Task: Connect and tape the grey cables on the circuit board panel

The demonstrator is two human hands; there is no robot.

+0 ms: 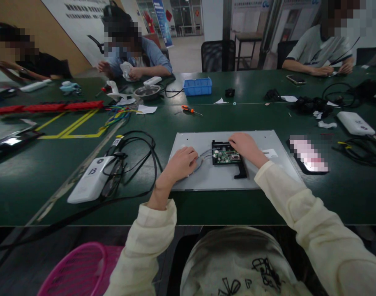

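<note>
A flat grey metal panel (200, 142) lies on the table in front of me. On it sits a black plastic frame (241, 169) with a green circuit board (226, 156) inside. My right hand (245, 147) is closed at the frame's upper right, fingertips bent over its edge. Thin grey wires (203, 157) run from the frame's left side toward my left hand (182, 163). That hand's fingers are curled together around the wires, just above the panel's left part; the fingertips are partly hidden.
A phone (309, 154) lies right of the panel. To the left are a white power bank (91, 179) and black cables (152, 152). Beyond the panel are an orange-handled screwdriver (191, 110), a blue basket (197, 87) and a metal bowl (147, 93). Several people sit across the table.
</note>
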